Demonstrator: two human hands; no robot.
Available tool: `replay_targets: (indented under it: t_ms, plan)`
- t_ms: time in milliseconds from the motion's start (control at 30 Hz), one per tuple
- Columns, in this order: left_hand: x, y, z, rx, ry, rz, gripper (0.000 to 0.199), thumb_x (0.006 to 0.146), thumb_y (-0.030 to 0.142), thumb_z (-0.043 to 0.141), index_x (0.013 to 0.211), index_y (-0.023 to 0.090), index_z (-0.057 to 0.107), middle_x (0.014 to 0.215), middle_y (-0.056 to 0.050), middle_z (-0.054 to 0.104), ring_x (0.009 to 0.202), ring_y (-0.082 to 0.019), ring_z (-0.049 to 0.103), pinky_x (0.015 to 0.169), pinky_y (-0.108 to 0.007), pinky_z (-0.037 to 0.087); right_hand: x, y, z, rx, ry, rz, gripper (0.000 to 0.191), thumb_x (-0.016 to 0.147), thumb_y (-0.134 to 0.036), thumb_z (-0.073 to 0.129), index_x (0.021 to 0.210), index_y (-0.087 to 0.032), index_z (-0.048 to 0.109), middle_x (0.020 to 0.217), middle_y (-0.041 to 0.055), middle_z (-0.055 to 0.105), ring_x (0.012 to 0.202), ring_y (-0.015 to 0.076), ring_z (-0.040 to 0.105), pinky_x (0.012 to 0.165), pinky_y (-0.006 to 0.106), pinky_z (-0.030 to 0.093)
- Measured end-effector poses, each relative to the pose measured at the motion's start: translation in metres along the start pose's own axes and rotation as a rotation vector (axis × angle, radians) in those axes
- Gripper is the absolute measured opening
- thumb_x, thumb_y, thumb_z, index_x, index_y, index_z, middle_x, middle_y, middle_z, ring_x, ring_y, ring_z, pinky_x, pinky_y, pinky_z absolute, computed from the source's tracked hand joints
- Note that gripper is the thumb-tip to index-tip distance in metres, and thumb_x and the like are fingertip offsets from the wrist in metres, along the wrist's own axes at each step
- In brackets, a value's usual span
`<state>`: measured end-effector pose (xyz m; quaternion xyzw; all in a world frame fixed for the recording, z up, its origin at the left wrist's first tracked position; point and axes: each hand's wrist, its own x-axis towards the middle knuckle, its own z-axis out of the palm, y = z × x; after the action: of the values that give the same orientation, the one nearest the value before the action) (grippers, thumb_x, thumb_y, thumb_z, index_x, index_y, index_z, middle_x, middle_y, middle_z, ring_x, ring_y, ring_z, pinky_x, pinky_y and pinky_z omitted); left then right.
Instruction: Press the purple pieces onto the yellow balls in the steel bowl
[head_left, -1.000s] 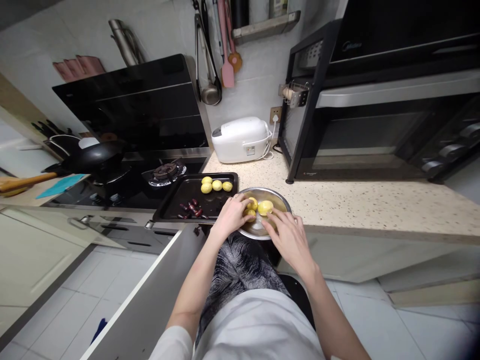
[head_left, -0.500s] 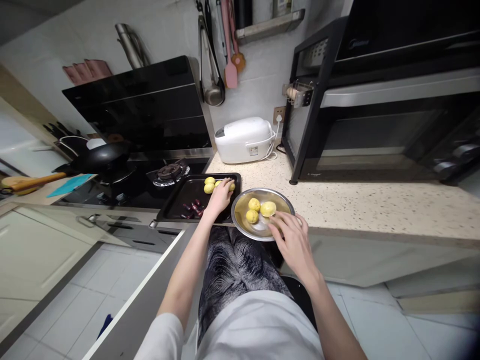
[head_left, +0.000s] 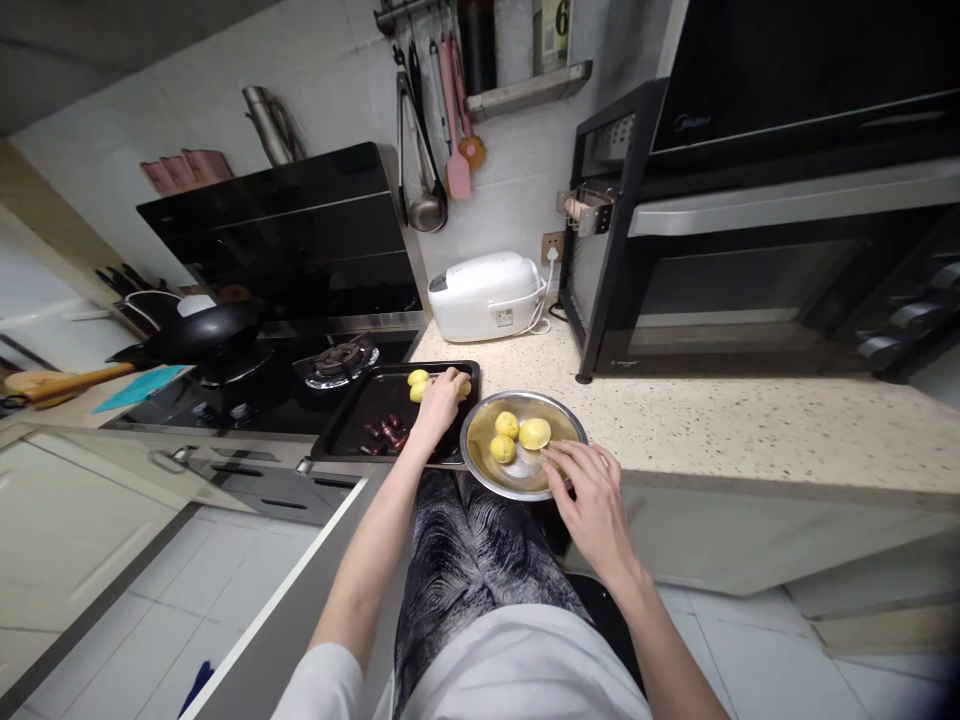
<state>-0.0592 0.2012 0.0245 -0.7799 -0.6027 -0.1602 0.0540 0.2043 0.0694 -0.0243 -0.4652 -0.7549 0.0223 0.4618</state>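
Observation:
My left hand (head_left: 444,398) reaches over the black baking tray (head_left: 360,405), fingers curled down around a round yellow piece of produce (head_left: 465,388); its exact kind is unclear. Two more yellow pieces (head_left: 418,385) sit left of those fingers. Several small, dark red-purple pieces (head_left: 388,434) lie nearer the front of the tray. Beside the tray, a steel bowl (head_left: 480,470) holds three yellow pieces (head_left: 535,434). My right hand (head_left: 589,490) is at the bowl's right rim with its fingers apart, its fingertips close to the rightmost piece. No object shows in it.
A white appliance (head_left: 487,297) with a cord stands behind the bowl. To the right, a black rack (head_left: 589,300) and an oven (head_left: 735,290) stand on the speckled counter (head_left: 750,425). Left are the gas burner (head_left: 341,360) and a wok (head_left: 202,335). An open drawer front (head_left: 285,590) juts out below.
The camera view has tilted up slightly, so everything appears a little lower. Both hands keep nearly the same places, the left over the tray and the right at the bowl.

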Motion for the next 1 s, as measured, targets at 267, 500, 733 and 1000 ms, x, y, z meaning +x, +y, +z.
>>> replay_targets:
  t_ms: [267, 500, 733, 1000]
  plan:
    - [-0.087, 0.073, -0.027, -0.646, 0.365, 0.108, 0.029, 0.095, 0.023, 0.068, 0.124, 0.024, 0.066, 0.120, -0.008, 0.068, 0.114, -0.024, 0.067, 0.102, -0.038, 0.055, 0.006, -0.018, 0.004, 0.063, 0.066, -0.026, 0.024, 0.105, -0.032, 0.053, 0.116, -0.024, 0.072, 0.117, 0.0071, 0.078, 0.115, 0.0243, 0.068, 0.113, 0.048, 0.039]
    - [-0.137, 0.125, 0.001, -0.780, 0.511, 0.036, 0.031, 0.095, 0.021, 0.070, 0.125, 0.026, 0.067, 0.115, -0.006, 0.070, 0.108, -0.022, 0.070, 0.098, -0.034, 0.058, -0.001, -0.034, 0.005, 0.136, -0.021, -0.036, 0.038, 0.103, -0.041, 0.058, 0.135, -0.021, 0.061, 0.122, 0.0098, 0.076, 0.111, 0.0253, 0.070, 0.104, 0.044, 0.045]
    - [-0.149, 0.125, 0.011, -0.705, 0.459, 0.044, 0.045, 0.098, 0.029, 0.067, 0.142, 0.029, 0.058, 0.137, -0.010, 0.067, 0.129, -0.026, 0.064, 0.112, -0.046, 0.054, 0.008, -0.026, 0.001, 0.109, 0.014, 0.100, 0.028, 0.098, -0.043, 0.060, 0.117, -0.022, 0.065, 0.109, 0.0093, 0.076, 0.099, 0.0267, 0.069, 0.092, 0.041, 0.048]
    - [-0.156, 0.111, 0.022, -0.556, 0.434, 0.127, 0.029, 0.098, 0.032, 0.069, 0.126, 0.027, 0.069, 0.136, -0.009, 0.070, 0.136, -0.029, 0.061, 0.121, -0.062, 0.042, 0.032, -0.003, -0.005, -0.279, -0.173, 0.074, 0.017, 0.095, -0.034, 0.058, 0.101, -0.020, 0.067, 0.093, 0.0102, 0.075, 0.094, 0.0294, 0.064, 0.092, 0.044, 0.039]
